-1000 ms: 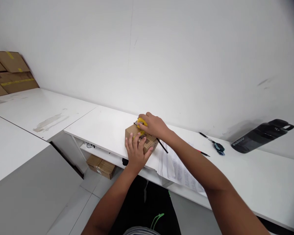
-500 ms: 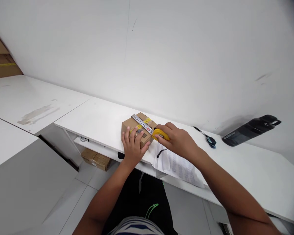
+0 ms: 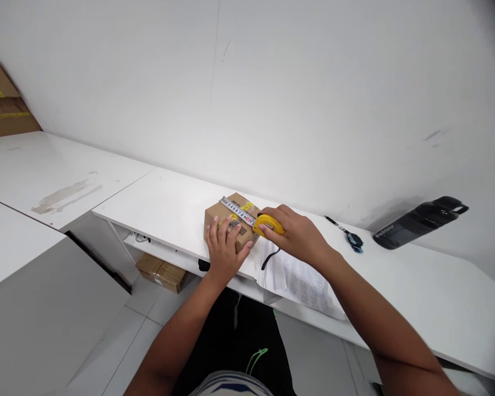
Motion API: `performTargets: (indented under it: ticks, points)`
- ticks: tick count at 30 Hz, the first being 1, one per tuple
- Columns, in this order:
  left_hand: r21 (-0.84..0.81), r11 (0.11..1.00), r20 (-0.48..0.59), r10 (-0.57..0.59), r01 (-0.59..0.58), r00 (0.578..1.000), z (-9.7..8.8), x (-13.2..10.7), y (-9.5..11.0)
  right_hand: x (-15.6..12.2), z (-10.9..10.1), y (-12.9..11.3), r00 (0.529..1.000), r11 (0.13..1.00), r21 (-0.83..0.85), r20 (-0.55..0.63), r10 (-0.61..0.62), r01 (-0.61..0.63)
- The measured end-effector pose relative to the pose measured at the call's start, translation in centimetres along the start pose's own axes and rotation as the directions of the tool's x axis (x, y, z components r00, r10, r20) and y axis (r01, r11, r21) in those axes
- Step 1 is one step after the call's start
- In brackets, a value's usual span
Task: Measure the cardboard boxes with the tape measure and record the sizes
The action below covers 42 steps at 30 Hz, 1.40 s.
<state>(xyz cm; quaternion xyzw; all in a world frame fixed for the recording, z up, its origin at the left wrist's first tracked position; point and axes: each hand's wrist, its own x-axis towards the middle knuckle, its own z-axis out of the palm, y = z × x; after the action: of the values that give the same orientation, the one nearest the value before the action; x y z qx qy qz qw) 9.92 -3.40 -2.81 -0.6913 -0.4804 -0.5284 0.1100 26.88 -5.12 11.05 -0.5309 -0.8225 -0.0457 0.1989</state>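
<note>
White desk (image 3: pixel 177 212), tape measure (image 3: pixel 269 223) across box (image 3: pixel 244 233).

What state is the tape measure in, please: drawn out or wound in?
Drawn out: its numbered blade lies across the cardboard box, running to the yellow case in the right hand.

Yellow tape measure (image 3: pixel 269 224), extended across cardboard box (image 3: pixel 215 211)

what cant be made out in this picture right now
All in the head view:
Part of the box: hidden by the left hand.
Part of the tape measure: covered by the right hand.
Print on the papers: too small.
Stacked boxes: cut off by the left edge.
</note>
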Motion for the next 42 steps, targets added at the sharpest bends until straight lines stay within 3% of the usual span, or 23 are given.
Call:
performTargets:
  ticks: [11,17,21,25,28,33,35,38,42]
  points:
    - [0.029,0.998,-0.074,0.062,-0.060,0.995,0.1,0.0,-0.2,7.3,3.6,-2.0,1.000,0.999,0.043,-0.012,0.010,-0.009]
    - [0.049,0.997,-0.044,0.062,-0.060,0.997,-0.1,0.1,-0.2,10.7,5.0,-3.3,0.999,0.996,0.086,-0.027,-0.023,0.025]
    - [-0.004,0.994,-0.084,0.107,-0.108,0.991,-1.3,-0.5,-1.2,10.8,4.7,-2.2,0.994,0.980,0.200,-0.108,0.006,0.015]
    - [-0.114,0.987,-0.149,0.097,-0.114,0.984,-2.8,-2.8,-4.0,9.4,4.5,-0.2,0.953,0.896,0.445,-0.269,0.138,-0.004]
    - [-0.209,0.977,-0.197,-0.008,-0.034,0.980,-3.4,-4.5,-6.6,7.9,4.9,0.4,0.959,0.800,0.598,-0.199,0.202,-0.044]
    - [-0.287,0.958,-0.123,-0.059,0.021,0.991,-3.8,-5.9,-10.1,6.6,6.0,-0.8,0.993,0.719,0.692,-0.118,0.024,0.065]
    - [-0.252,0.960,-0.027,-0.135,0.124,0.991,-3.9,-6.3,-10.9,6.8,6.2,-1.5,0.988,0.730,0.666,-0.122,-0.095,0.153]
    - [-0.171,0.934,0.133,-0.293,0.313,0.947,-3.8,-7.0,-11.1,7.5,6.2,-2.6,0.963,0.774,0.581,-0.068,-0.261,0.251]
    - [-0.261,0.856,0.166,-0.415,0.446,0.895,-3.9,-6.1,-9.7,8.9,6.3,-4.0,0.944,0.850,0.441,0.015,-0.329,0.289]
